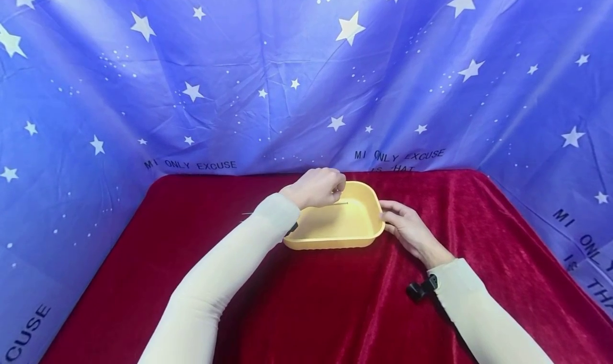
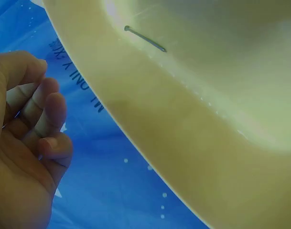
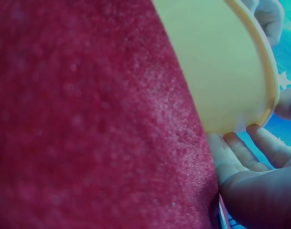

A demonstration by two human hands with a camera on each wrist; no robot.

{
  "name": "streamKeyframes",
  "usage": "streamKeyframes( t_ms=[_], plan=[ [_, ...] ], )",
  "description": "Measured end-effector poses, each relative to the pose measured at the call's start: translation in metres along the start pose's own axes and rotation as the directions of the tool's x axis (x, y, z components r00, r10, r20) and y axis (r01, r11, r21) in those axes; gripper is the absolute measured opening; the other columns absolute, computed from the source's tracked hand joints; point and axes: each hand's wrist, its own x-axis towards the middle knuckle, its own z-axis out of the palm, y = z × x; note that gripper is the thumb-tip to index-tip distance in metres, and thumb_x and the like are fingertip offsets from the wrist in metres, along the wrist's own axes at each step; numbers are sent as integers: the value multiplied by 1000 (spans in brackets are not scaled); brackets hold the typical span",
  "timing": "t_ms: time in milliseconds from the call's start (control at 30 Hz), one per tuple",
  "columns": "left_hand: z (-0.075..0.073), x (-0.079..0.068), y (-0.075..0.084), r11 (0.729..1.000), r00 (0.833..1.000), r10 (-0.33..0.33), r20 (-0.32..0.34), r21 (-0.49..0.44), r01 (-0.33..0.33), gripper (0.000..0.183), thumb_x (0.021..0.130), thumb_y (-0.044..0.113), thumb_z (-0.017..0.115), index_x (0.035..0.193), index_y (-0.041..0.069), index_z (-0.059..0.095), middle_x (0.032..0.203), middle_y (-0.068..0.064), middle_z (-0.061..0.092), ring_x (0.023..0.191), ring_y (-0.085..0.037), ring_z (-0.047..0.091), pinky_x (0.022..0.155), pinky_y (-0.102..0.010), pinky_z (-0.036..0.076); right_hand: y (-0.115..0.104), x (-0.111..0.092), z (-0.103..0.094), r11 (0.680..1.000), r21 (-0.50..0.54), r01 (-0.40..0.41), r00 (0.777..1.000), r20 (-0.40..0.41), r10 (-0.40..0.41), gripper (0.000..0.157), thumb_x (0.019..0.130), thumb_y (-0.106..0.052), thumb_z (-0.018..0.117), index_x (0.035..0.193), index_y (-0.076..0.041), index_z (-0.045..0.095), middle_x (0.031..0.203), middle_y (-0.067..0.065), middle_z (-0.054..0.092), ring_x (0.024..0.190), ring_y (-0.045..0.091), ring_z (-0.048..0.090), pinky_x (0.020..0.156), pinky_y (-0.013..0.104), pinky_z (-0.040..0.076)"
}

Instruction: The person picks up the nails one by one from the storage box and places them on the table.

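A yellow tray [image 1: 335, 242] with rounded corners stands on the red cloth. Inside it lies a nail [image 2: 145, 39], close to where the floor meets the wall. My left hand [image 1: 320, 187] is over the tray's far left rim. Its fingers [image 2: 54, 112] are loosely curled in the left wrist view, and nothing shows between them. On the other side, my right hand [image 1: 407, 228] rests its fingertips on the outside of the tray's right wall. Those fingers [image 3: 243, 150] are spread and fairly straight against the wall in the right wrist view.
Red velvet cloth [image 1: 306, 311] covers the table. A blue curtain with stars [image 1: 263, 108] hangs behind and at both sides. Thin pale tips [image 1: 246, 213] show on the cloth left of my left sleeve, which hides the rest. A black wrist camera [image 1: 421, 288] sits at my right cuff.
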Motion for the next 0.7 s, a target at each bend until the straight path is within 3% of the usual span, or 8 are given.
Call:
streamKeyframes(
  t_ms=[333, 700],
  plan=[
    [7, 17, 5, 1000, 1000, -6, 26, 18, 6, 8, 83, 13, 57, 79, 18, 61, 81, 7, 58, 77, -12, 54, 65, -34, 50, -1, 0, 1, 1000, -2, -3, 1000, 5, 3, 48, 93, 1, 52, 135, 16, 35, 119, 12, 56, 96, 17, 62, 84, 28, 55],
    [28, 29, 8, 986, 995, 14, 101, 162, -30, 18, 81, 17, 60, 67, 21, 50, 74, 7, 55, 68, -14, 54, 63, -36, 52, -1, -1, 0, 1000, -5, 2, 1000, -9, -2, 47, 92, 3, 50, 135, 15, 36, 120, 15, 54, 94, 17, 63, 82, 28, 55]
  ],
)
